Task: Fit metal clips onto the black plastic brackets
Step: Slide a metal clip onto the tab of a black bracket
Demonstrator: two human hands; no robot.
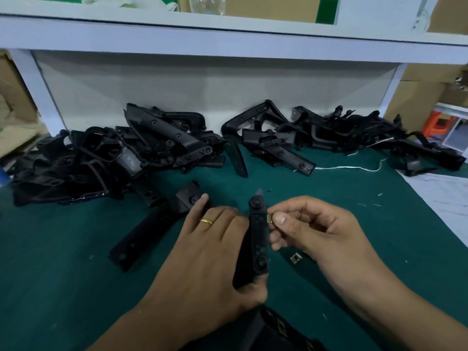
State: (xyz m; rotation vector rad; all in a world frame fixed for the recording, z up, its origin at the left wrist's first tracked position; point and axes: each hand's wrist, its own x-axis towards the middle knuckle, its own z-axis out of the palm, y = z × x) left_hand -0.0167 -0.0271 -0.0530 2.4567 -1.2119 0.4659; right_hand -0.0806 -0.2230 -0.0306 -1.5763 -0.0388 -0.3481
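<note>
My left hand (212, 252), with a gold ring on one finger, grips a long black plastic bracket (258, 239) and holds it upright over the green mat. My right hand (311, 229) pinches a small brass-coloured metal clip (270, 219) between thumb and forefinger, pressed against the bracket's right edge near its top. A second loose clip (294, 257) lies on the mat just under my right hand. Another bracket (157, 224) lies flat to the left of my left hand.
Two heaps of black brackets, one at left (106, 158) and one at right (329, 135), line the back of the green mat (63, 287). A white shelf frame (228, 41) stands behind them. A white cord (354, 168) and white sheet (440, 191) lie at right. More black parts (278, 330) sit at the near edge.
</note>
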